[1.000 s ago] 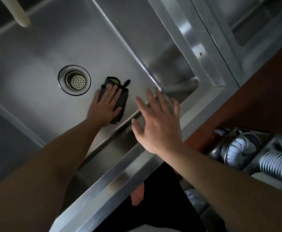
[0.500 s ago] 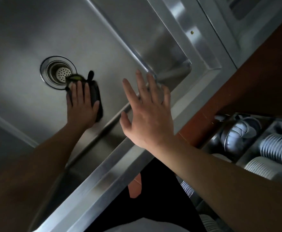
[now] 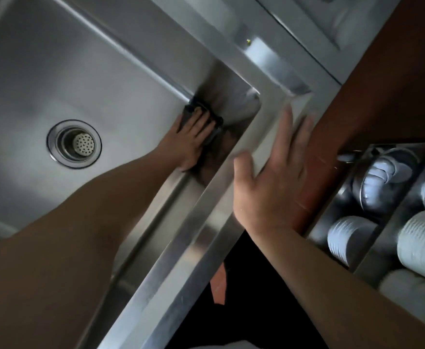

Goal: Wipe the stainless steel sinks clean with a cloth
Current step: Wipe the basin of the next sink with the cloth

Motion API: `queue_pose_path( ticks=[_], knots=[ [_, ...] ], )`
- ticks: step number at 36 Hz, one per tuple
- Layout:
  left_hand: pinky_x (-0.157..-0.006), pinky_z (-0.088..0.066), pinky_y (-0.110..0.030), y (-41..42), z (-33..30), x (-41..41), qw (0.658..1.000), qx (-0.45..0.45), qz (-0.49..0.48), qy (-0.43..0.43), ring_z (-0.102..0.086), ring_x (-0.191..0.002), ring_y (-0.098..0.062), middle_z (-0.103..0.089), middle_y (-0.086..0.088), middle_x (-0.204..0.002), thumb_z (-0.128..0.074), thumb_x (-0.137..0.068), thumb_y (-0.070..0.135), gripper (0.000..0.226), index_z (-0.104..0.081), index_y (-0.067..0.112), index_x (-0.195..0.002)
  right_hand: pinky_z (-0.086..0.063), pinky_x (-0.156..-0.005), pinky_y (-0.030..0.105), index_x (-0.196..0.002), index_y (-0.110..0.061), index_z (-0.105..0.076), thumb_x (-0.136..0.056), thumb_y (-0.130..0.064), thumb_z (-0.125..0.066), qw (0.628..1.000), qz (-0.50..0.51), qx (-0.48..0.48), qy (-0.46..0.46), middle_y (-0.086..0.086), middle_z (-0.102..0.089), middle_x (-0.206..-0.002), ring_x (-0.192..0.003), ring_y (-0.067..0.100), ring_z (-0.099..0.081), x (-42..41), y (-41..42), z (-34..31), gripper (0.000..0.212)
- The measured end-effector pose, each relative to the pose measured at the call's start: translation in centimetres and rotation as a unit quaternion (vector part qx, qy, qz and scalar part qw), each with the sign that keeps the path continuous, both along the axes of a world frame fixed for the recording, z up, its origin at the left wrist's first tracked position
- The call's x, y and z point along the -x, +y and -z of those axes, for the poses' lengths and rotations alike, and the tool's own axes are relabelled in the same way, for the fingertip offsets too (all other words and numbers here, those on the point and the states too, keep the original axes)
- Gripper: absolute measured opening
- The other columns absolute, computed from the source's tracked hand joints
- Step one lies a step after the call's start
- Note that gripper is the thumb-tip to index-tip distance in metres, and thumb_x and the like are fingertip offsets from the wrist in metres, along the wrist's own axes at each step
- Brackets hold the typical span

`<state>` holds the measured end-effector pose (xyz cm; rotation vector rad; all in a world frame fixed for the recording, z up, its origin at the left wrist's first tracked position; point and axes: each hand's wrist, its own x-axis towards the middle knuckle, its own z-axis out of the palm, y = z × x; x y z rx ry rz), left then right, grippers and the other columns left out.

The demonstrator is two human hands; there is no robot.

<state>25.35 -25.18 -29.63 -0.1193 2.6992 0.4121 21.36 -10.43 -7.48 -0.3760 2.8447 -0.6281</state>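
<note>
Left grip [image 3: 190,139], fingers flat, presses the dark folded cloth [image 3: 189,109] under it into the stainless steel sink [image 3: 80,71] corner. Right grip [image 3: 274,180], fingers spread, likely steadies on the rim [image 3: 193,235].

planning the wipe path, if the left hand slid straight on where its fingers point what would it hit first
Probably the sink wall at the corner; the left hand, flat on the cloth, points straight at it.

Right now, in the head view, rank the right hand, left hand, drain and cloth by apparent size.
1. The right hand, largest, though it is nearest the camera.
2. The left hand and the drain look about alike, so unranked.
3. The cloth, smallest; mostly hidden under the left hand.
</note>
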Motion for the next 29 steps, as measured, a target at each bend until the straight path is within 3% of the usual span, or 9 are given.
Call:
queue_pose_path(
  ticks=[7, 13, 17, 23, 29],
  knots=[
    [-0.124, -0.003, -0.044, -1.6, -2.1, 1.0, 0.996, 0.012, 0.057, -0.062, 0.008, -0.154, -0.026, 0.006, -0.006, -0.168, -0.033, -0.103, 0.031, 0.067, 0.000, 0.022, -0.160, -0.029, -0.114, 0.057, -0.159, -0.022, -0.025, -0.087, -0.036, -0.060, 1.000, -0.012, -0.006, 0.011, 0.016, -0.011, -0.167, -0.151, 0.031, -0.026, -0.1, 0.3, 0.4, 0.081],
    [-0.124, -0.004, -0.042, -0.3, -3.6, -0.8, 0.992, 0.021, 0.045, -0.113, 0.012, -0.154, -0.024, 0.010, -0.005, -0.168, -0.036, -0.101, 0.027, 0.071, 0.003, 0.022, -0.160, -0.030, -0.112, 0.059, -0.158, -0.024, -0.027, -0.086, -0.043, -0.056, 0.999, -0.004, -0.029, 0.030, 0.013, -0.014, -0.167, -0.151, 0.030, -0.024, -0.1, 0.6, 1.1, 0.080],
    [-0.123, -0.008, -0.043, -0.1, -4.0, -6.3, 0.987, 0.035, 0.076, -0.134, 0.015, -0.153, -0.025, 0.016, -0.007, -0.167, -0.037, -0.101, 0.029, 0.075, 0.011, 0.021, -0.159, -0.026, -0.115, 0.059, -0.160, -0.028, -0.018, -0.090, -0.044, -0.061, 0.998, -0.003, -0.043, 0.036, 0.007, -0.011, -0.168, -0.152, 0.028, -0.022, -0.2, 0.7, 1.2, 0.084],
    [-0.121, -0.006, -0.044, 1.4, -4.2, -17.7, 0.982, 0.068, 0.116, -0.135, 0.013, -0.152, -0.035, 0.017, -0.017, -0.164, -0.037, -0.099, 0.035, 0.080, 0.014, 0.016, -0.158, -0.026, -0.115, 0.061, -0.160, -0.031, -0.012, -0.089, -0.047, -0.050, 0.998, 0.000, -0.048, 0.030, 0.003, -0.007, -0.169, -0.152, 0.024, -0.021, -0.1, 0.8, 1.2, 0.082],
    [-0.120, -0.019, -0.036, 3.1, -5.5, -23.7, 0.966, 0.057, 0.091, -0.236, 0.011, -0.154, -0.031, 0.015, -0.011, -0.166, -0.049, -0.092, 0.027, 0.091, 0.014, 0.020, -0.158, -0.024, -0.116, 0.060, -0.159, -0.030, -0.022, -0.092, -0.047, -0.045, 0.997, -0.012, -0.076, 0.015, 0.009, -0.007, -0.169, -0.151, 0.026, -0.023, -0.3, 0.5, 0.9, 0.073]
  ],
)
